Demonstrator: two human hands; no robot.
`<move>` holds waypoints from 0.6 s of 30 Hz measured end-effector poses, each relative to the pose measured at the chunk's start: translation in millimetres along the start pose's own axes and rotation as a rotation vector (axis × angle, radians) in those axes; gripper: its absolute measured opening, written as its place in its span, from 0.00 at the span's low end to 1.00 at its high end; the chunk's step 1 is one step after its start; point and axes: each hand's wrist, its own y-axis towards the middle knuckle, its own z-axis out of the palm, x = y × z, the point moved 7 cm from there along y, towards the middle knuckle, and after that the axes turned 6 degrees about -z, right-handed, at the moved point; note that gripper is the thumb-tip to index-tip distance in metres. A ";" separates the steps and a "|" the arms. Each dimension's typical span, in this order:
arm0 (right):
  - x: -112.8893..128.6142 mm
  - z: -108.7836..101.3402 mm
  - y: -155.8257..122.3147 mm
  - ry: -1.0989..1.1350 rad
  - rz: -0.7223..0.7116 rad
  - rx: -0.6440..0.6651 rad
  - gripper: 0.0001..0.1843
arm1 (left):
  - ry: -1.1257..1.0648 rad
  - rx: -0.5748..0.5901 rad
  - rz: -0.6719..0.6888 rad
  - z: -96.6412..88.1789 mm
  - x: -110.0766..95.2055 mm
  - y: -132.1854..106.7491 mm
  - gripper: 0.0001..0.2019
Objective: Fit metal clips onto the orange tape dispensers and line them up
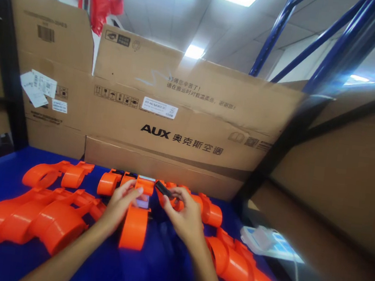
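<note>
My right hand pinches a short black bar-shaped piece between thumb and fingers, tilted up to the left. Close by, my left hand has its thumb and fingers drawn together beside a small pale lilac piece. What its fingers grip, if anything, is hard to see. Just below that hand stands an orange ring-shaped plastic part on the blue surface. Another orange ring part with a pale strip on top sits behind, between the hands.
Several orange ring parts lie in rows at left, back left and right. Behind stands a cardboard sheet. Dark rack posts flank it. A white power strip with a cable lies at right.
</note>
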 end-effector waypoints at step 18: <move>32.9 4.9 -4.1 0.005 -0.141 -0.050 0.08 | 0.069 0.126 0.007 17.0 7.0 -6.4 0.23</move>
